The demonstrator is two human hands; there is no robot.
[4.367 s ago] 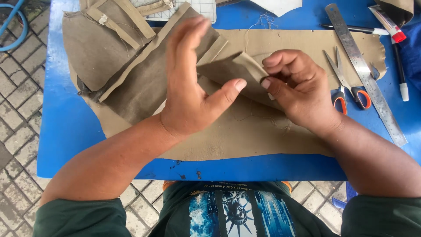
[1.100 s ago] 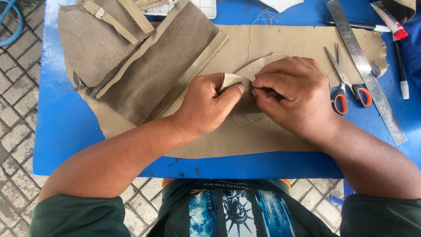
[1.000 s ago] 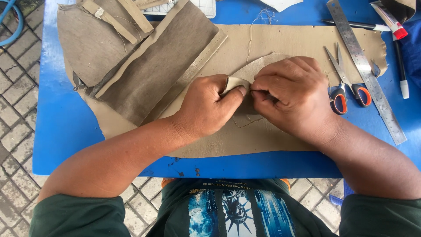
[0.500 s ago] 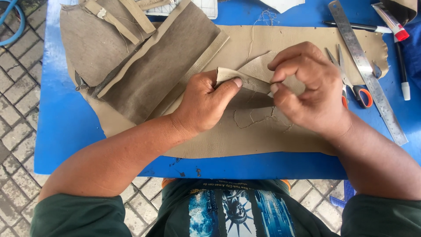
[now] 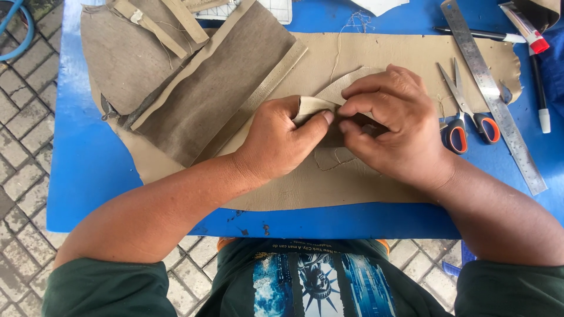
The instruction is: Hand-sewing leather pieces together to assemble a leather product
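Pinching a small tan leather piece (image 5: 314,107) between both thumbs: left hand (image 5: 281,141) and right hand (image 5: 395,123) closed on it, over the big leather sheet (image 5: 294,188). Orange-handled scissors (image 5: 467,114) at 3 o'clock, near the right hand.

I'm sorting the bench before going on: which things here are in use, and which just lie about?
In use:
- left hand and right hand, both pinching the small tan piece
- tan sheet under them

Lying about:
- brown panels, top left
- scissors
- steel ruler
- pens
- blue table
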